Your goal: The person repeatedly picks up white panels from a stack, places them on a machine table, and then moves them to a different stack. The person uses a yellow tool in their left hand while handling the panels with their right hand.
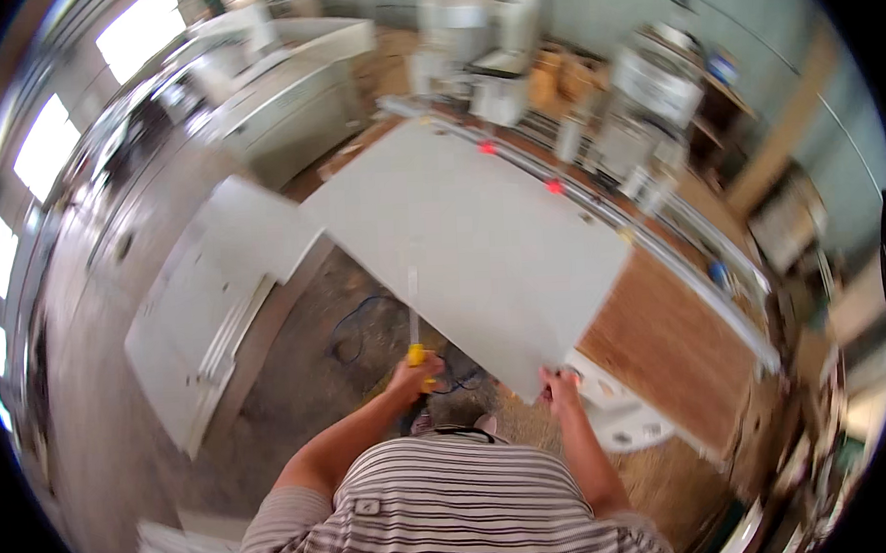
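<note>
In my left hand (pixel 415 377) is a yellow-handled tool (pixel 415 327) with a long, straight, pale strip pointing forward. The strip crosses the near edge of a large white panel (pixel 470 226); blur hides what kind of tool it is. My right hand (pixel 560 382) is closed at the panel's near corner, its fingers on the edge. That panel lies flat on a brown wooden board (pixel 663 341). Beneath my right forearm shows a white curved piece with holes (pixel 622 422).
A metal rail (pixel 608 210) with two red lights runs along the panel's far side, with white machines (pixel 648 95) behind it. To the left stands another white-topped table (pixel 211 287). A blue hose (pixel 337 340) lies on the floor between.
</note>
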`<state>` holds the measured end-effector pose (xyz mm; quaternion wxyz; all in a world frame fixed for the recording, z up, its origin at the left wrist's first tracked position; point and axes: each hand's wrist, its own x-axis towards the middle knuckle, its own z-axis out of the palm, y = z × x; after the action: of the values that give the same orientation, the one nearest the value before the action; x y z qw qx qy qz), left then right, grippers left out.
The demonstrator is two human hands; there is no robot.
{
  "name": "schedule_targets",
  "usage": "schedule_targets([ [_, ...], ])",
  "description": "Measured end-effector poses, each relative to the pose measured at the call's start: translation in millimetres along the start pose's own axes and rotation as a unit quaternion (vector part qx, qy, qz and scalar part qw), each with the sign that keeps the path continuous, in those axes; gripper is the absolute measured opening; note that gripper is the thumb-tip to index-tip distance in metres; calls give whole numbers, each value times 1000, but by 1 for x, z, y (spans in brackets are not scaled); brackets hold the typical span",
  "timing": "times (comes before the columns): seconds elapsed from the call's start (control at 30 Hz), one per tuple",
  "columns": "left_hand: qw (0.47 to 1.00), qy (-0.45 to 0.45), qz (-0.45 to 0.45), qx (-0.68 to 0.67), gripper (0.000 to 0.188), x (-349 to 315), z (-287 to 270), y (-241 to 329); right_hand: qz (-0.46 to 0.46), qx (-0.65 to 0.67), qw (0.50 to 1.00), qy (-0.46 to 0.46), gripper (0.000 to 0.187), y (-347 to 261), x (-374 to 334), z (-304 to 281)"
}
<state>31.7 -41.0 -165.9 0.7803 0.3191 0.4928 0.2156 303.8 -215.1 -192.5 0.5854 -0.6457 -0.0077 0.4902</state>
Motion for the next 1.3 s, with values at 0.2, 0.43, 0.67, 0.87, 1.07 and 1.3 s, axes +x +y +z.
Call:
schedule_targets([
  [0.2, 972, 217, 50, -75, 17, -10, 0, -12, 37, -302, 924, -233, 23, 23, -58, 72],
  [0.43, 954, 286, 94, 1, 19, -25, -160, 24, -435, -484, 754, 90, 14, -55, 10, 84],
  [0.67, 957, 253, 92, 106, 25, -16, -266, 64, -234, -710, 648, 146, 58, -61, 87, 121],
  [0.87, 966, 204, 93, 128, 25, -16, -336, 114, -66, -535, 840, 71, 69, -31, 122, 195],
  [1.07, 964, 194, 68, 169, 24, -15, -379, 158, -80, -190, 979, 1, 62, -40, 106, 274],
  [1.3, 951, 217, 125, 180, 24, 7, -430, 165, -81, -190, 978, -37, 55, -49, 120, 348],
])
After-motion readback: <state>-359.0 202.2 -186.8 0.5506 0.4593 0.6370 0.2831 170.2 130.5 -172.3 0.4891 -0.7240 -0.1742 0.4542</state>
